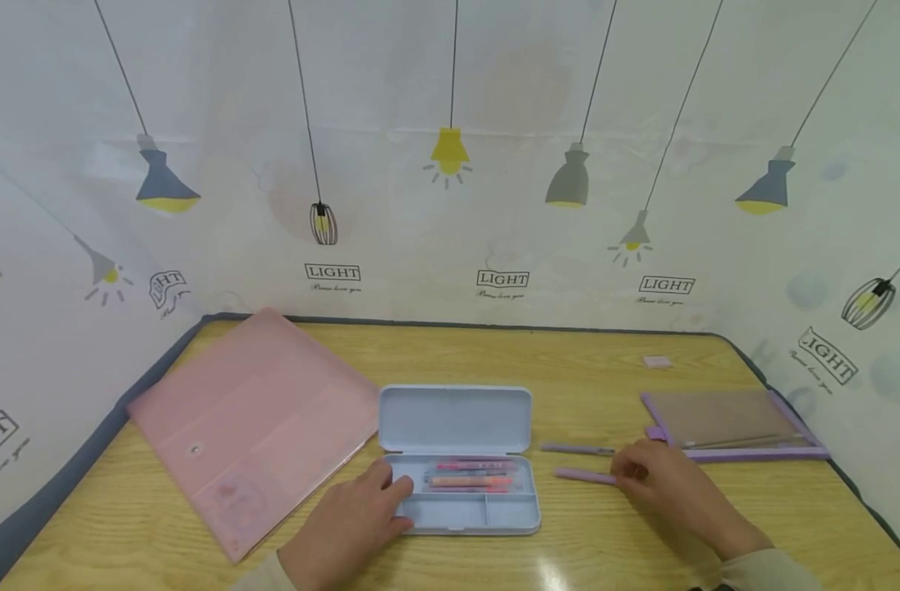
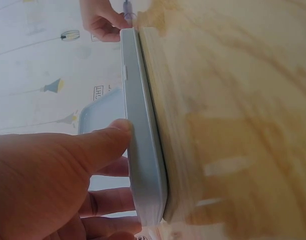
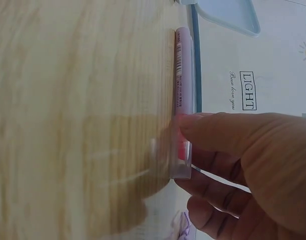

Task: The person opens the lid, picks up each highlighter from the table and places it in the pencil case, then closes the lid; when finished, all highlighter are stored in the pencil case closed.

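A light-blue pencil case (image 1: 457, 513) lies with its lid up at the middle of the table, several pens (image 1: 472, 482) in its back compartment. My left hand (image 1: 357, 513) grips its left end; in the left wrist view the thumb (image 2: 105, 142) presses the front wall and the fingers reach over the end. To the right, my right hand (image 1: 660, 484) pinches a lilac highlighter (image 1: 583, 475) by its clear-capped end. The right wrist view shows this highlighter (image 3: 183, 80) low along the tabletop, thumb on its near side. A second purple pen (image 1: 571, 448) lies just behind it.
A pink folder (image 1: 273, 419) lies at the left, its right corner by the case. At the right is a purple-edged mesh pouch (image 1: 731, 414) with thin sticks showing inside. A small pink eraser-like block (image 1: 657, 361) lies farther back. Printed curtains (image 1: 420, 74) border the table.
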Available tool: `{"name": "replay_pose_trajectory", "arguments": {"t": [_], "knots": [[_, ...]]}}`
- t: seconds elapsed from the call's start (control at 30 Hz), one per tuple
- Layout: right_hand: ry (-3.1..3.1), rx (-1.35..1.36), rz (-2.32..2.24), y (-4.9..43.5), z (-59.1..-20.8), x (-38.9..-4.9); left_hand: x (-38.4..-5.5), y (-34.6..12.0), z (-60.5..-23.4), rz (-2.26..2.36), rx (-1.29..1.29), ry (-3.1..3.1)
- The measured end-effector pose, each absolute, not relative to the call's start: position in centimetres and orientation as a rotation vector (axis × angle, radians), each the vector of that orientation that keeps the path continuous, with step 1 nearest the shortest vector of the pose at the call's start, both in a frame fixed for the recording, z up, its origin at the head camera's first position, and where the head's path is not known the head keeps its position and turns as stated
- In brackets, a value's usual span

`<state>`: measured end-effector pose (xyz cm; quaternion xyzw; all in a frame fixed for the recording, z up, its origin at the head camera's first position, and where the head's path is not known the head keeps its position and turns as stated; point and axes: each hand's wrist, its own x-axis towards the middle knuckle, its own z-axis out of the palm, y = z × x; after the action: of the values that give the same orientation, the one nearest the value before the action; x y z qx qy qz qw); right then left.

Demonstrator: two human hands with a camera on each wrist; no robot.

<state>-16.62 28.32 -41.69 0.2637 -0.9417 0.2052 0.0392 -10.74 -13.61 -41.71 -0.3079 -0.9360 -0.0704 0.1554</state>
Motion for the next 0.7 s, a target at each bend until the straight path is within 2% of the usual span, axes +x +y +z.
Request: {"name": "replay_pose_trajectory", "arguments": {"t": [0.37,0.7], "knots": [[-2.856,0.791,0.489,27.9,-41.5,-16.7,-10.7,-13.7,-41.7,-0.223,-0.877,-2.688],[-2.790,0.836,0.479,26.5,-41.1,-19.1,-10.8,-13.7,-41.6,-0.192,-0.885,-2.671]]}}
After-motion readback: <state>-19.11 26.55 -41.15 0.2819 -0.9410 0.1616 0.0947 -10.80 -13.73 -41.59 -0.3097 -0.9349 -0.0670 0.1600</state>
